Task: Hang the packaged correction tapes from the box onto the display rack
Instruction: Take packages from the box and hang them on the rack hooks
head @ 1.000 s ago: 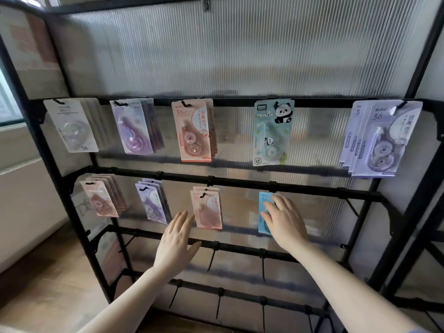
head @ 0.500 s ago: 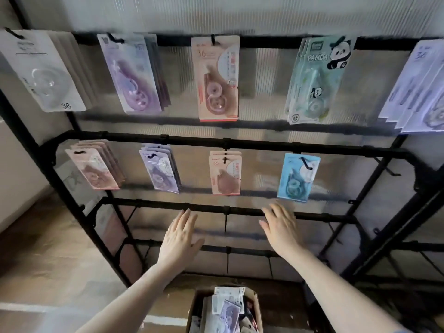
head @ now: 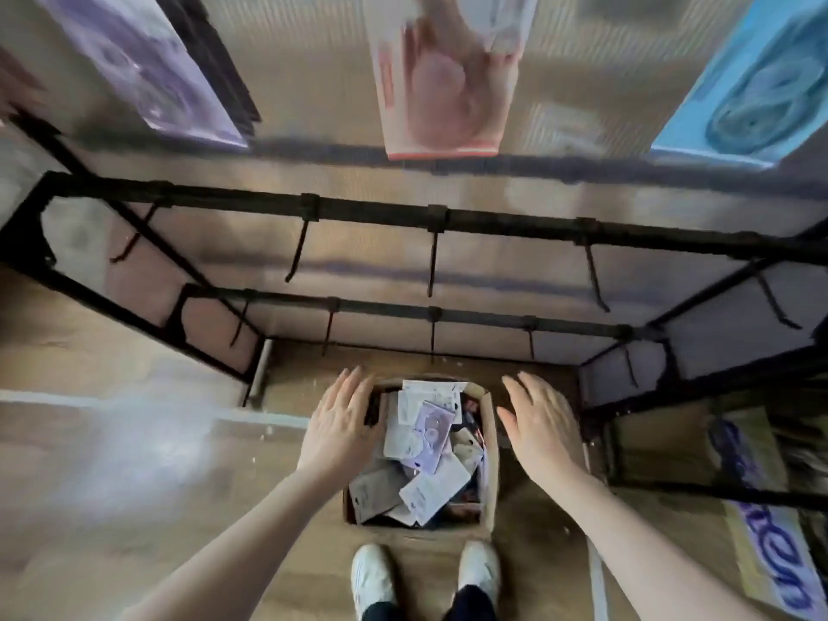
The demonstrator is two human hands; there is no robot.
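Observation:
A cardboard box (head: 490, 450) stands on the floor in front of my feet, filled with several packaged correction tapes (head: 425, 434), white, purple and brown. My left hand (head: 342, 421) hovers flat over the box's left rim, fingers straight, holding nothing. My right hand (head: 540, 425) hovers just right of the box, also flat and empty. Above, the black display rack (head: 439, 217) shows bare hooks on its two lower rails. A purple pack (head: 143, 73), a pink pack (head: 443, 78) and a blue pack (head: 757, 96) hang blurred at the top.
The rack's black frame legs (head: 134, 302) stand left and right of the box. White shoes (head: 372, 575) are right behind the box. A cardboard piece with blue lettering (head: 770, 544) lies on the floor at the right. Wooden floor stretches to the left.
My view has tilted down from the rack to the floor. Both hands have dropped from the rack's rails to the box, still holding nothing.

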